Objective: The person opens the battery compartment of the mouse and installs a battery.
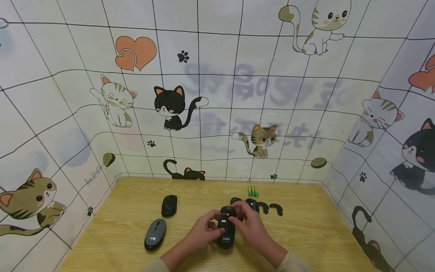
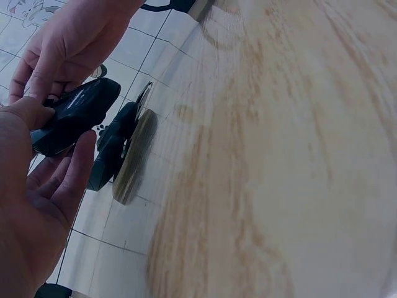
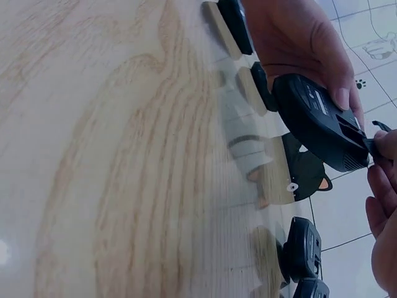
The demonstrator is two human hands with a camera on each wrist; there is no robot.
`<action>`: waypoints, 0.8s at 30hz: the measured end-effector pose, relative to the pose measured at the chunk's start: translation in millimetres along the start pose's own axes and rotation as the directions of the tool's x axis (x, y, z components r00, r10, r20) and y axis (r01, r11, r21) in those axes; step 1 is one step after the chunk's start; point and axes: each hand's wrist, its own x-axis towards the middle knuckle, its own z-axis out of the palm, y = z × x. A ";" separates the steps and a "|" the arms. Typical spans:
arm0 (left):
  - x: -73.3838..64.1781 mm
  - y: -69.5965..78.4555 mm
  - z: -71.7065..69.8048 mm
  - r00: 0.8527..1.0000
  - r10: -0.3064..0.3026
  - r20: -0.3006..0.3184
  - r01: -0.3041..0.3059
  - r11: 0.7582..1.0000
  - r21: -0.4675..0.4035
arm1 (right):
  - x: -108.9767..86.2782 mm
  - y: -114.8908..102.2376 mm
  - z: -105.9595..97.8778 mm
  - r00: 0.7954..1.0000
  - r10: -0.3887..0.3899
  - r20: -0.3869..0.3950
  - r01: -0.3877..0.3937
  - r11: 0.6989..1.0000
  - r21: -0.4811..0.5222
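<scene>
You have the cat-print backdrop (image 1: 217, 94) rising behind and on both sides of the wooden table (image 1: 112, 241). Your right hand (image 1: 250, 223) pinches a small dark piece (image 3: 371, 147) at the far end of the held mouse (image 1: 225, 237). Your left hand (image 1: 203, 229) grips that mouse by its sides, thumb on the underside. The mouse is between your hands near the table's front middle, bottom up, its labels and a long slot showing. To your left, the grey mouse (image 1: 155, 235) lies closest to you, and the black mouse (image 1: 169, 206) sits beyond it. Just past your right hand are two dark mice (image 1: 252, 204), partly hidden by your fingers. Beside them, farther right, lie two curved black pieces (image 1: 276, 208). Smallest are the green batteries (image 1: 253, 192), side by side near the table's back edge.
</scene>
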 end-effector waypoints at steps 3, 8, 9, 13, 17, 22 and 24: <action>-0.2 0.2 1.4 1.000 0.002 0.007 -0.002 1.000 0.010 | 0.9 -0.1 -4.2 1.000 0.021 -0.020 -0.020 0.999 0.044; -0.2 1.2 2.3 1.000 0.005 0.004 -0.005 1.000 0.025 | 2.4 0.4 -15.4 0.997 0.057 -0.057 -0.054 0.997 0.061; -0.2 1.3 2.3 1.000 0.002 0.003 -0.002 1.000 0.023 | 2.9 1.3 -18.1 0.996 0.063 -0.063 -0.060 0.997 0.056; -0.1 1.0 1.8 1.000 -0.013 0.003 0.013 1.000 0.013 | 4.9 7.5 -29.5 0.991 0.119 -0.062 -0.117 0.992 0.037; -0.1 -0.2 1.9 1.000 -0.026 0.003 0.026 1.000 -0.002 | 5.9 12.0 -41.1 0.985 0.169 -0.037 -0.168 0.985 0.042; -0.1 -0.4 1.8 1.000 -0.030 0.006 0.030 1.000 -0.001 | 6.6 18.5 -54.4 0.987 0.155 -0.039 -0.154 0.988 0.031; -0.2 0.1 1.9 1.000 -0.028 0.006 0.028 1.000 0.003 | 6.9 23.0 -60.5 0.990 0.135 -0.041 -0.134 0.991 0.027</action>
